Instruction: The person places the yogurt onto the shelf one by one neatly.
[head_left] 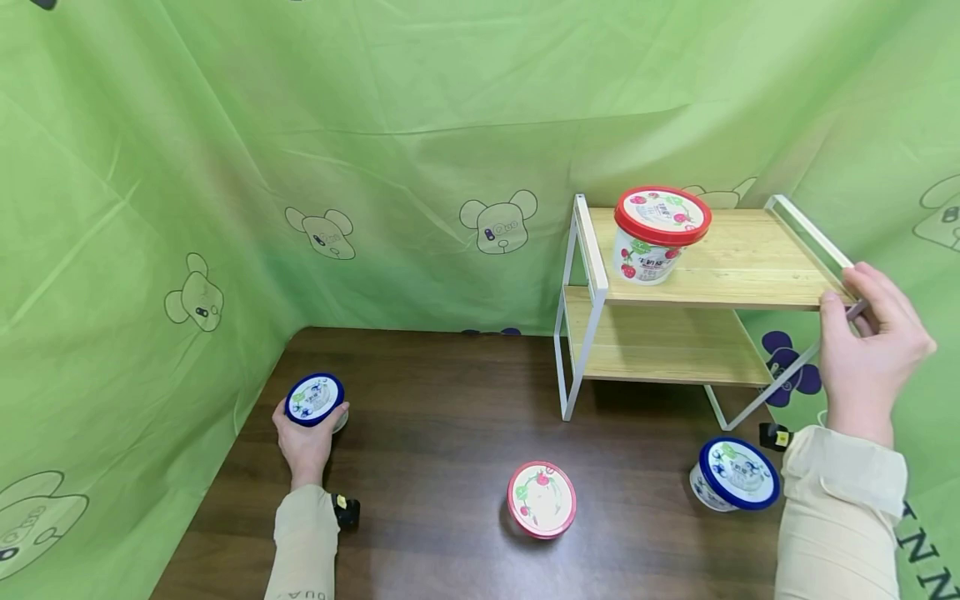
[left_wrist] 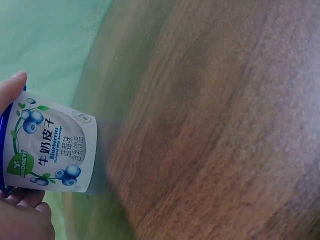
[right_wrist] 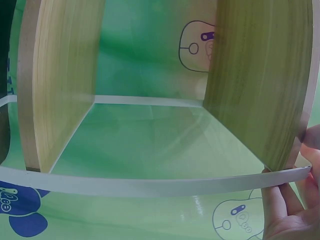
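Note:
At the table's left side my left hand (head_left: 306,446) grips a blueberry milk cup (head_left: 314,398) around its blue lid, thumb and fingers on opposite sides. In the left wrist view the cup's printed side (left_wrist: 50,145) faces the camera, its base close to the tabletop. My right hand (head_left: 873,350) pinches the front right corner of a two-tier shelf (head_left: 757,258), wooden boards on a white metal frame. The right wrist view has the fingers (right_wrist: 275,205) around the white frame (right_wrist: 150,186) at the board's edge. A red-lidded strawberry cup (head_left: 660,233) stands on the top board's left side.
Another red-lidded cup (head_left: 542,500) sits at the table's front middle. A second blue-lidded cup (head_left: 735,475) stands in front of the shelf's right side, beside my right forearm. Green cloth (head_left: 420,167) with bear drawings hangs behind and around the brown table (head_left: 435,417).

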